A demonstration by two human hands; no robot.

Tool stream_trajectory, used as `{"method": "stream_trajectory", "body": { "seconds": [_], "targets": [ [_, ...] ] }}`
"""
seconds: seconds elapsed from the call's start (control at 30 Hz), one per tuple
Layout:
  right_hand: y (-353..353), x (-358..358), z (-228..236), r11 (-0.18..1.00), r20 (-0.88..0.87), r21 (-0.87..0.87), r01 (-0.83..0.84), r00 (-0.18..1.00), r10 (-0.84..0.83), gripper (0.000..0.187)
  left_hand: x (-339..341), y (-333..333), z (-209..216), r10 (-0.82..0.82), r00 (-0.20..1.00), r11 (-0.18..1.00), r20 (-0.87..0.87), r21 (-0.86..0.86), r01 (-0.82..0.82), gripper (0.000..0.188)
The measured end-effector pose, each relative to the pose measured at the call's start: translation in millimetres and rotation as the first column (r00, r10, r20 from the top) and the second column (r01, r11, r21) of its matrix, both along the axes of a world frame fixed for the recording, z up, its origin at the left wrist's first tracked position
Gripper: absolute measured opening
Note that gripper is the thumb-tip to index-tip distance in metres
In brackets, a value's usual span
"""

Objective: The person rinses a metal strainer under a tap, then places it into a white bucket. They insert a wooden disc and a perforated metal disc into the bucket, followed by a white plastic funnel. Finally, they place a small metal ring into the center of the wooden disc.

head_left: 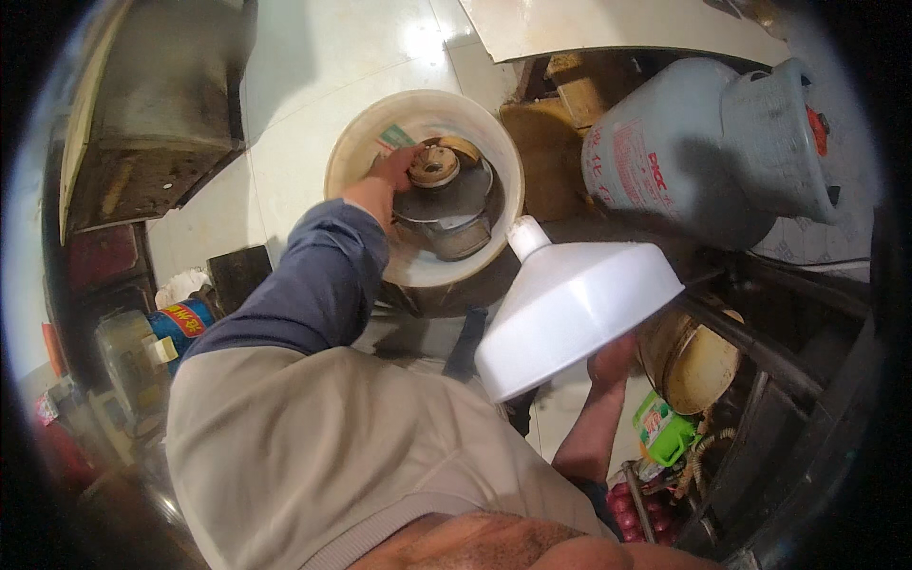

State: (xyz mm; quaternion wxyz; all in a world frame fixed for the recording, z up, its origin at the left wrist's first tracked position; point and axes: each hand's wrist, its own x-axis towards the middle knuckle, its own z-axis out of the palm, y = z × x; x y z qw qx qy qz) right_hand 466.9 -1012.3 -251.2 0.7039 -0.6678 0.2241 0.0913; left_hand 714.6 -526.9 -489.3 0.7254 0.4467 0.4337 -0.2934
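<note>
In the middle stands a wide whitish bucket (340,157) with dark and metal pieces inside. My left hand (392,173) reaches into it, fingers closed at the edge of a round brown knob-like piece (434,165). That piece sits on a dark grey round part (454,195), and a greyish container (463,239) lies beside it near the bucket's wall. To the right, my right hand (613,359) holds a large white plastic funnel (584,290) by its rim, wide mouth down and tilted, spout toward the bucket. The funnel hides part of my right fingers.
A grey gas cylinder (679,152) lies at the upper right, below a pale tabletop (617,27). A wooden cabinet (157,123) stands at the upper left. On the right are a dark metal frame (760,342), a round tin (701,366) and a green container (668,434). Jars (128,347) stand at the left.
</note>
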Motion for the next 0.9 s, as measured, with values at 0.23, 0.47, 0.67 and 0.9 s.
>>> {"method": "stream_trajectory", "body": {
  "seconds": [0.23, 0.47, 0.67, 0.9],
  "targets": [
    [6.0, -0.3, -1.5, 0.997, 0.020, 0.078, 0.014, 1.000, -0.016, 0.063, -10.8, -3.0, -22.4, 0.133, 0.988, 0.952, 0.080, -0.286, -0.105, 0.035],
    [8.8, 3.1, 2.0, 1.000, -0.051, 0.002, -0.008, 0.999, 0.009, 0.060, -10.4, -3.4, 6.5, -0.299, 0.844, 0.954, 0.445, 0.108, 0.281, 0.046],
    [-1.9, 4.0, -8.0, 0.992, 0.000, -0.087, -0.095, 0.995, 0.096, 0.057, 5.1, -11.8, 9.1, -0.693, 0.656, 0.692, 0.299, 0.531, 0.489, 0.051],
    [-1.4, 1.4, -32.0, 0.992, 0.148, -0.080, -0.094, 0.983, 0.105, 0.053, -1.0, -49.7, 88.4, -0.881, 0.456, 0.194, 0.126, 0.975, 0.106, 0.032]
  ]
}}
